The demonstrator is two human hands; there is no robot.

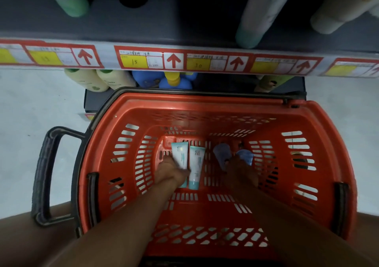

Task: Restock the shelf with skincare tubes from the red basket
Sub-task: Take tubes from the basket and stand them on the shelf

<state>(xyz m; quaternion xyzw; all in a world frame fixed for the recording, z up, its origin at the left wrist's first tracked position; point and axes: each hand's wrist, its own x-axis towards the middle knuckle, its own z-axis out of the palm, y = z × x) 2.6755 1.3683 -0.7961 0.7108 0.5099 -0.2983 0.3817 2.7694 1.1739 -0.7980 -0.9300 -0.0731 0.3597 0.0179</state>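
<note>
Both hands deep in the red basket [328, 123], tubes half-gripped.

Our left hand [172, 170] curls its grip on a teal tube [180, 154]; its twin [196, 166] lies loose beside. Our right hand [242, 170] touches blue tubes [222, 153], grip unclear. At twelve o'clock the shelf edge [184, 61] overhangs; lifted tubes may snag or drop.

- Both forearms reach straight forward and down, running side by side.
- Left hand [172, 171] is low, knuckles up, its fingers curled round a tube [180, 156].
- Right hand [242, 169] sits level with it, its fingers bent downward; their grip cannot be made out.
</note>
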